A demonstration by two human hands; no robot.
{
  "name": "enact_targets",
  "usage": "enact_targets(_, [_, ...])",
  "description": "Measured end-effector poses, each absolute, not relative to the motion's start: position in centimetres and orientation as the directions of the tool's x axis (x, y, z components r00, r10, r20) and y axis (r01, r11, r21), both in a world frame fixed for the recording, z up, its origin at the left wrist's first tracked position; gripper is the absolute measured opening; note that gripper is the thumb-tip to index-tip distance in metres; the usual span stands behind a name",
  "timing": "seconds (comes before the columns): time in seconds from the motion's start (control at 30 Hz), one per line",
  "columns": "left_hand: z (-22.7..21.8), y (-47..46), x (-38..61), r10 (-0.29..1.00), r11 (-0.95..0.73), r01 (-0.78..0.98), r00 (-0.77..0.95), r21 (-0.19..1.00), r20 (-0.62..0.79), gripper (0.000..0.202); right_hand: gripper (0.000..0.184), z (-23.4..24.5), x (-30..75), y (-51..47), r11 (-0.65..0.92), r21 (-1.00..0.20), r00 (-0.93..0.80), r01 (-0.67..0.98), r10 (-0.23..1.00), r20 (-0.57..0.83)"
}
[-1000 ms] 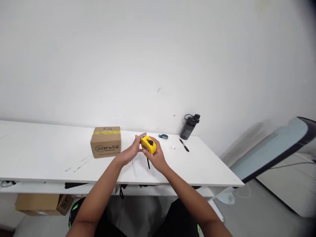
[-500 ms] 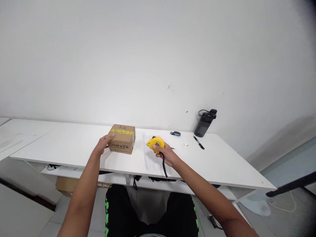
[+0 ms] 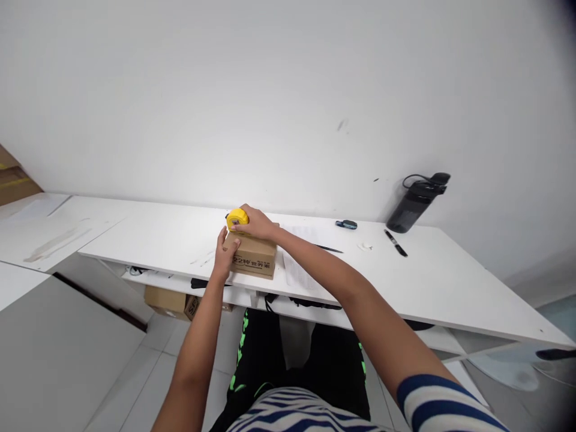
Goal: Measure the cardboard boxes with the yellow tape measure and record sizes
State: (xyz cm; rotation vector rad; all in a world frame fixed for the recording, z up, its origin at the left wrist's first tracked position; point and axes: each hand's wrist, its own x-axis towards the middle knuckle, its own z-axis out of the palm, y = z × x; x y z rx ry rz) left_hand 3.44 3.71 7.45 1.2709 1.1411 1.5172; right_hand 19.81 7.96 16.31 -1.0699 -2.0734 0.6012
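A small brown cardboard box (image 3: 254, 259) with dark printed lettering sits near the front edge of the white table (image 3: 441, 282). My left hand (image 3: 225, 252) grips the box's left end, fingers wrapped onto it. My right hand (image 3: 256, 224) is closed round a yellow tape measure (image 3: 236, 218) and holds it at the box's top far-left corner. My right forearm crosses over the box from the right.
At the back right stand a dark water bottle (image 3: 416, 201), a black pen (image 3: 396, 243), a small blue object (image 3: 346, 224) and a small white bit (image 3: 366, 246). Another cardboard box (image 3: 168, 300) lies under the table. A second white surface (image 3: 49, 231) adjoins at the left.
My right hand carried the tape measure leftward from beside the box onto its top far-left corner. My left hand stays on the box's left end. My head has moved in closer and tilted down.
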Motion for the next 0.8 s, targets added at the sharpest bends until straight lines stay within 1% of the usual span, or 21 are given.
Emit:
enact_targets(0.07, [7.0, 4.0, 3.6, 0.966, -0.225, -0.079, -0.147, 0.971, 0.212, 0.072, 0.043, 16.1, 19.3, 8.7, 0.585, -0.652, -0.46, 0.483, 0.803, 0.379])
enact_targets(0.17, [7.1, 4.2, 3.5, 0.976, -0.172, -0.071, -0.145, 0.983, 0.16, 0.063, 0.044, 16.0, 19.3, 8.6, 0.556, -0.657, -0.474, 0.509, 0.818, 0.325])
enact_targets(0.23, [7.3, 4.3, 3.5, 0.973, -0.18, -0.085, -0.159, 0.98, 0.165, 0.062, 0.044, 16.1, 20.2, 7.9, 0.53, -0.652, -0.455, 0.543, 0.838, 0.303])
enact_targets(0.4, [6.9, 4.6, 3.6, 0.977, -0.185, -0.153, -0.139, 0.971, 0.164, 0.069, 0.044, 16.0, 26.5, 4.3, 0.454, -0.644, -0.371, 0.615, 0.888, 0.272])
enact_targets(0.53, [6.4, 5.3, 3.8, 0.97, -0.211, -0.153, -0.156, 0.965, 0.187, 0.073, 0.044, 15.2, 32.0, 1.3, 0.352, -0.709, -0.307, 0.611, 0.931, 0.198])
enact_targets(0.6, [6.1, 5.6, 3.8, 0.961, -0.241, -0.15, -0.175, 0.959, 0.214, 0.071, 0.046, 14.7, 33.3, 0.5, 0.311, -0.738, -0.282, 0.599, 0.944, 0.169])
enact_targets(0.7, [5.9, 5.9, 3.7, 0.949, -0.276, -0.13, -0.195, 0.952, 0.248, 0.066, 0.048, 14.4, 33.2, 0.3, 0.302, -0.744, -0.251, 0.597, 0.95, 0.184])
enact_targets(0.8, [6.0, 5.8, 3.7, 0.951, -0.265, -0.12, -0.2, 0.957, 0.238, 0.066, 0.046, 14.7, 32.0, 0.8, 0.329, -0.702, -0.237, 0.631, 0.944, 0.23])
